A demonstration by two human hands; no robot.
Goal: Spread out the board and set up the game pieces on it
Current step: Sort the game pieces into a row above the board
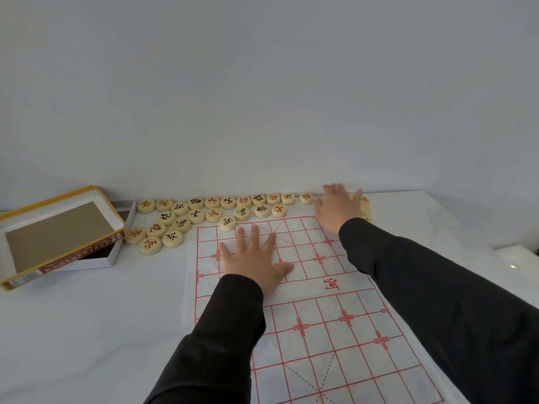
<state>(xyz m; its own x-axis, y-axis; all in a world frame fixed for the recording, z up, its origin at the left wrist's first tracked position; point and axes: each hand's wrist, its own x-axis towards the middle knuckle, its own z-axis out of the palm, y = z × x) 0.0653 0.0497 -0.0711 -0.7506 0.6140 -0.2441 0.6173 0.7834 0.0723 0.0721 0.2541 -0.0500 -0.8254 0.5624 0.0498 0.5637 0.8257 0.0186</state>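
A thin white board (329, 339) with a red grid lies flat on the white table. My left hand (253, 258) presses flat on its far left part, fingers spread. My right hand (338, 211) reaches over the board's far right corner, fingers straight, resting among round pieces near the wall. Several cream round pieces (204, 214) with red or black characters lie in rows beyond the board's far edge. One piece (227, 223) overlaps the board's far left corner. A few pieces (365, 204) sit partly hidden behind my right hand.
An open yellow-edged game box (55, 237) and its white tray (116, 243) stand at the left. A grey wall (262, 97) rises right behind the pieces. The table edge (513, 246) shows at the far right.
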